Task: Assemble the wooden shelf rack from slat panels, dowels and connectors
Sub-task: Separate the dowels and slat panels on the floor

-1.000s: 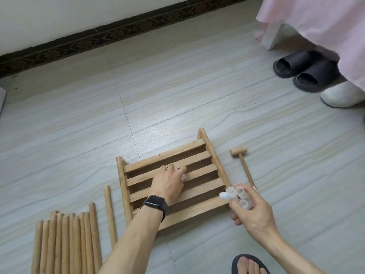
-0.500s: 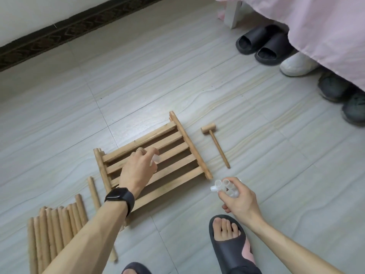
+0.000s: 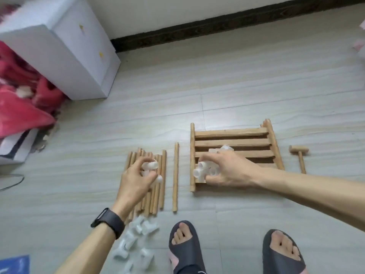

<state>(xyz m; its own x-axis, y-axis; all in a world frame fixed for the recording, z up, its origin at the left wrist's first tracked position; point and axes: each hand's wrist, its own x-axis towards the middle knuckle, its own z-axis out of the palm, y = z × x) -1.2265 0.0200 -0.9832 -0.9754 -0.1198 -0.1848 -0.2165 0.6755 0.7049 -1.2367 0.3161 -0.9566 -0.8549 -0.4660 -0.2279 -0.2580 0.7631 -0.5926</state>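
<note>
Assembly status: not begun as far as shown. No dowel is seated in a connector and nothing stands upright. Item 1, slat panel (image 3: 233, 144): flat on the floor, right of centre. A doubled end at its far right corner hints at a second panel beneath, which you cannot confirm from here. Item 2, dowel bundle (image 3: 163, 169): lying side by side left of the panel, with a single dowel (image 3: 175, 175) apart, between bundle and panel. Item 3, connectors: your left hand (image 3: 136, 178), above the bundle, has its fingers curled round a few white connectors (image 3: 151, 165). Your right hand (image 3: 225, 171), over the panel's near left corner, grips a connector cluster (image 3: 204, 171). Loose connectors (image 3: 136, 238) lie heaped on the floor near your left wrist. Item 4, mallet (image 3: 299, 153): on the floor just right of the panel, untouched. Remaining, by judgement: all joining of dowels, connectors and panels. Surface: pale streaked floor tiles (image 3: 256, 86), grout lines visible. Room: dark patterned baseboard (image 3: 217, 26) under a light wall, white box (image 3: 79, 56) and red fabric (image 3: 19, 95) at left, your sandals (image 3: 187, 248) at the near edge.
</note>
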